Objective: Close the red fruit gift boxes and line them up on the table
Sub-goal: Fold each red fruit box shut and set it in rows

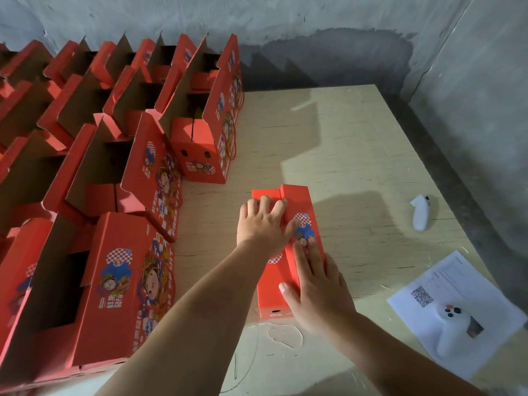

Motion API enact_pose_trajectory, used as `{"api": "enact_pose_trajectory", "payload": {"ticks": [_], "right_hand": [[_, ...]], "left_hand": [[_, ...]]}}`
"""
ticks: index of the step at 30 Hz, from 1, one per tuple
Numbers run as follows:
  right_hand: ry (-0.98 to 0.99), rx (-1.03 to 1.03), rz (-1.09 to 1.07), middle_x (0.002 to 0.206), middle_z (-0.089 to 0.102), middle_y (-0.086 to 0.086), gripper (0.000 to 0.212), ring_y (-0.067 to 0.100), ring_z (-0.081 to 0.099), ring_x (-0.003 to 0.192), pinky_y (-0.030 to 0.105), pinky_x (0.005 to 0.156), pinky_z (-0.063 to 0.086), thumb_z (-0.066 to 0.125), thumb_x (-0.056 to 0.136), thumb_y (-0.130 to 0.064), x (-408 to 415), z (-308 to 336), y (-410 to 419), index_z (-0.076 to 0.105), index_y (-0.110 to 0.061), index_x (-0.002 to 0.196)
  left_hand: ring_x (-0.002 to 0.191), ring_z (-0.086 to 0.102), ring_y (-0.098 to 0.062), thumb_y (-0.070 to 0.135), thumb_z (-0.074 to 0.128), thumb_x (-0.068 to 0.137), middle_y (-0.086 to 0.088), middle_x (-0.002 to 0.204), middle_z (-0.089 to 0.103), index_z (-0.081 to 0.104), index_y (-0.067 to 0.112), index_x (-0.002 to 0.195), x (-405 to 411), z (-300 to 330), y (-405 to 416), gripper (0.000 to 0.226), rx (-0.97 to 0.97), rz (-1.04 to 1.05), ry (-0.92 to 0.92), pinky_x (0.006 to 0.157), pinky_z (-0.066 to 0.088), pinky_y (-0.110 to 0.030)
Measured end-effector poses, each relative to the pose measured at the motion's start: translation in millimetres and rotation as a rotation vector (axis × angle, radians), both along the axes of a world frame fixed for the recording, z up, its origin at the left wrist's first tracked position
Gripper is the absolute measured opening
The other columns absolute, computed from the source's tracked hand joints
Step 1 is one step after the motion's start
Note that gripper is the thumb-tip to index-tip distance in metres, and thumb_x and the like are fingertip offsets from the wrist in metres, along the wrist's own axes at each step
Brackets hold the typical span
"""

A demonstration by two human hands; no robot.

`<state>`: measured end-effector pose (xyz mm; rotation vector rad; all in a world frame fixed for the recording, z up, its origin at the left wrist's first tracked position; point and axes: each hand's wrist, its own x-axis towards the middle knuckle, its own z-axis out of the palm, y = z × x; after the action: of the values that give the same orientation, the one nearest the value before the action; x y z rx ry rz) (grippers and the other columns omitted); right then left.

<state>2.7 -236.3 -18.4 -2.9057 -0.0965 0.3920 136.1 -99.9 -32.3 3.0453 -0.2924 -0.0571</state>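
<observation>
Red box (288, 252) under both flat-fingered hands, left (264, 224) and right (317, 292); print unreadable, QR-coded sheet (445, 298) nearby.

Open boxes (114, 167) left, closed box (285, 270) centre, paper (445, 292) right

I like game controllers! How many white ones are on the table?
2. One white plastic controller lies on the bare wood near the table's right edge; the other rests on the printed paper sheet, nearer.

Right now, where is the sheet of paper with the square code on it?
In the head view, the paper lies at the table's near right edge, under a white controller.
</observation>
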Motion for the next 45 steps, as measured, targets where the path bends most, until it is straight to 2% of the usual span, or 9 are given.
{"api": "enact_pose_trajectory", "payload": {"ticks": [4, 9, 15, 21, 29, 33, 38, 42, 45], "right_hand": [[-0.045, 0.354, -0.206, 0.134, 0.039, 0.004, 0.062, 0.034, 0.034, 0.135, 0.045, 0.112, 0.029, 0.046, 0.081, -0.065, 71.7, 20.4, -1.0, 0.039, -0.035, 0.135], [-0.001, 0.362, -0.173, 0.169, 0.004, 0.008, 0.062, 0.044, 0.018, 0.15, 0.051, 0.121, 0.026, 0.048, 0.104, -0.043, 160.3, 17.5, 15.9, 0.022, -0.04, 0.16], [-0.103, 0.406, -0.156, 0.161, 0.027, 0.011, 0.067, 0.041, 0.041, 0.139, 0.048, 0.112, 0.04, 0.055, 0.097, -0.025, 167.8, 11.0, 7.2, 0.03, -0.031, 0.159], [-0.098, 0.48, -0.186, 0.162, 0.029, 0.005, 0.066, 0.023, 0.037, 0.145, 0.023, 0.096, 0.03, 0.056, 0.096, -0.024, 169.1, 12.0, -1.1, 0.034, -0.034, 0.158], [-0.097, 0.445, -0.156, 0.159, 0.032, 0.009, 0.066, 0.029, 0.043, 0.14, 0.03, 0.102, 0.038, 0.057, 0.094, -0.022, 170.4, 10.9, -2.4, 0.037, -0.032, 0.157], [-0.072, 0.357, -0.114, 0.163, 0.022, 0.007, 0.062, 0.038, 0.03, 0.144, 0.051, 0.111, 0.042, 0.053, 0.1, -0.032, 167.9, 2.7, 3.5, 0.032, -0.039, 0.157], [-0.111, 0.341, -0.098, 0.164, 0.013, -0.002, 0.055, 0.032, 0.017, 0.144, 0.054, 0.106, 0.043, 0.042, 0.104, -0.052, 160.4, -12.2, 4.0, 0.026, -0.048, 0.156], [-0.081, 0.254, -0.074, 0.162, 0.011, -0.004, 0.053, 0.032, 0.015, 0.144, 0.056, 0.101, 0.047, 0.038, 0.102, -0.055, 166.1, -14.5, 3.3, 0.026, -0.049, 0.153], [0.009, 0.283, -0.045, 0.163, 0.0, -0.013, 0.054, 0.027, 0.006, 0.146, 0.053, 0.11, 0.036, 0.033, 0.101, -0.061, 166.1, -18.8, -1.2, 0.02, -0.055, 0.153]], "left_hand": [[0.123, 0.044, -0.033, 0.07, 0.026, 0.1, -0.004, 0.135, 0.048, 0.041, 0.031, 0.144, 19.7, 8.8, 7.4, 0.061, -0.109, -0.028, 0.0, 0.102, 0.034, -0.044], [0.135, 0.029, -0.032, 0.046, 0.032, 0.105, 0.006, 0.157, 0.036, 0.028, 0.033, 0.158, 47.0, 2.4, 20.8, 0.055, -0.302, 0.078, 0.135, 0.113, 0.026, -0.044], [0.126, 0.025, -0.028, 0.063, 0.041, 0.095, 0.006, 0.136, 0.042, 0.045, 0.043, 0.133, 61.8, -8.6, 15.3, 0.043, -0.457, 0.186, 0.219, 0.107, 0.019, -0.043], [0.123, 0.025, -0.022, 0.067, 0.046, 0.086, 0.014, 0.119, 0.038, 0.047, 0.051, 0.114, 62.2, -12.9, 11.6, 0.033, -0.628, 0.273, 0.233, 0.096, 0.013, -0.038], [0.13, 0.026, -0.023, 0.074, 0.041, 0.085, 0.015, 0.118, 0.036, 0.051, 0.052, 0.104, 72.3, -15.2, 7.5, 0.031, -0.686, 0.384, 0.287, 0.108, 0.016, -0.044], [0.122, 0.032, -0.024, 0.069, 0.048, 0.084, 0.012, 0.114, 0.041, 0.038, 0.046, 0.106, 74.3, -16.3, 8.9, 0.033, -0.657, 0.42, 0.199, 0.096, 0.017, -0.039], [0.132, 0.035, -0.03, 0.075, 0.046, 0.088, 0.001, 0.138, 0.046, 0.035, 0.05, 0.135, 71.3, -24.5, 18.3, 0.055, -0.573, 0.447, 0.302, 0.108, 0.023, -0.048], [0.126, 0.036, -0.032, 0.049, 0.051, 0.097, -0.003, 0.133, 0.043, 0.048, 0.033, 0.132, 51.9, 0.4, 4.7, 0.038, -0.58, 0.428, 0.134, 0.108, 0.024, -0.046], [0.109, 0.045, -0.031, 0.041, 0.049, 0.095, 0.003, 0.119, 0.05, 0.06, 0.033, 0.12, -17.6, 14.1, -2.7, 0.029, -0.574, 0.358, 0.022, 0.091, 0.031, -0.041]]}}
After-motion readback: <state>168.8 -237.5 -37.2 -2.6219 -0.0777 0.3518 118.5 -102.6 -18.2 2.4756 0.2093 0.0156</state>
